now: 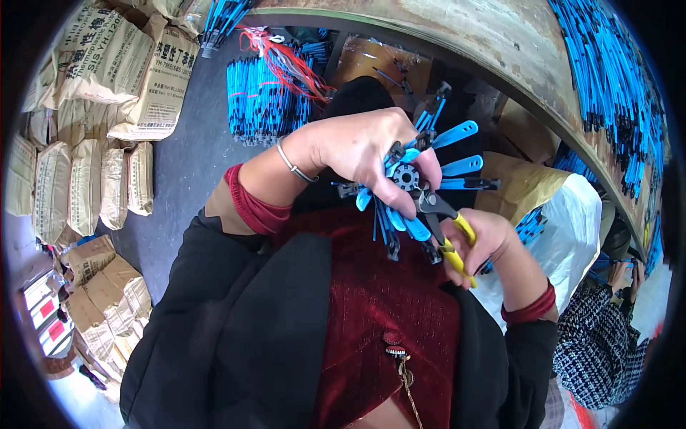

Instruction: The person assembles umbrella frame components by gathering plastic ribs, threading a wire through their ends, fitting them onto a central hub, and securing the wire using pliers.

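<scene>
Before a velvety red top [393,307], a round black hub [406,176] is pinched in the left grip [368,146]; pliers [437,207] are held in the right grip [487,232], nose at the hub's edge, contact unclear. Should the nose slip, skin could be nipped or a blade [455,134] scored; a loose pinch could allow twisting. Blades appear flat, smooth, blue plastic; plier handles [466,229] yellow

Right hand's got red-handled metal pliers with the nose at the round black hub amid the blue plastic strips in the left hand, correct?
The handle colour is wrong: the head view shows yellow-handled metal pliers in the right hand. The rest stands.
</scene>
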Demonstrator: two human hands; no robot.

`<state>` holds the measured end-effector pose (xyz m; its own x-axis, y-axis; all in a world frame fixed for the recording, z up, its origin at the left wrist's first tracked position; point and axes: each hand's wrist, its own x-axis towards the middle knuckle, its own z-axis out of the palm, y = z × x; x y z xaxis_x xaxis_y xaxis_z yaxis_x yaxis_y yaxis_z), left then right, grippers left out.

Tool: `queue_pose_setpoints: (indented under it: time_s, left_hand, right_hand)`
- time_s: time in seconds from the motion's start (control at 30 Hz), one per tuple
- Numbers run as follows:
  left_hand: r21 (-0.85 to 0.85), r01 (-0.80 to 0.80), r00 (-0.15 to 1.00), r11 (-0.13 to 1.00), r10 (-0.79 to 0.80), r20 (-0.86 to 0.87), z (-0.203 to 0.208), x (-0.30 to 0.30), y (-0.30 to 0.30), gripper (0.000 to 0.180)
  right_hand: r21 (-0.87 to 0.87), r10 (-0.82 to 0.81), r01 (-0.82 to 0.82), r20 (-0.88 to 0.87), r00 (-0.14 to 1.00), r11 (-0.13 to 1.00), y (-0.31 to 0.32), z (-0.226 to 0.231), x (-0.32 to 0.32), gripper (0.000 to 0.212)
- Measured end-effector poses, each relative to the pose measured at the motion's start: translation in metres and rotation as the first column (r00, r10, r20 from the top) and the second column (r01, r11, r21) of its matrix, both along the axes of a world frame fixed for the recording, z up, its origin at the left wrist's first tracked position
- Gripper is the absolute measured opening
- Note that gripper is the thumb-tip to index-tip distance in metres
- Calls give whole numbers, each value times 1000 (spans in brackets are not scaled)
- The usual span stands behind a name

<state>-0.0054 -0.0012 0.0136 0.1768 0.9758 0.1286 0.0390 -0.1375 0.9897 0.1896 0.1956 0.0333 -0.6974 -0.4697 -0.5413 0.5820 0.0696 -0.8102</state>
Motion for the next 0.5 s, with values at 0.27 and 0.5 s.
queue_pose_setpoints:
  time_s: [0.27,0.5]
  left_hand:
    - [-71,-407,914,911,404,-44,2,1,0,32]
    - [14,-110,994,994,110,-28,3,3,7,32]
  right_hand:
    - [193,-49,91,-213,976,977,-10,11,9,63]
    - [-409,10,49,141,990,911,-23,-36,31,65]
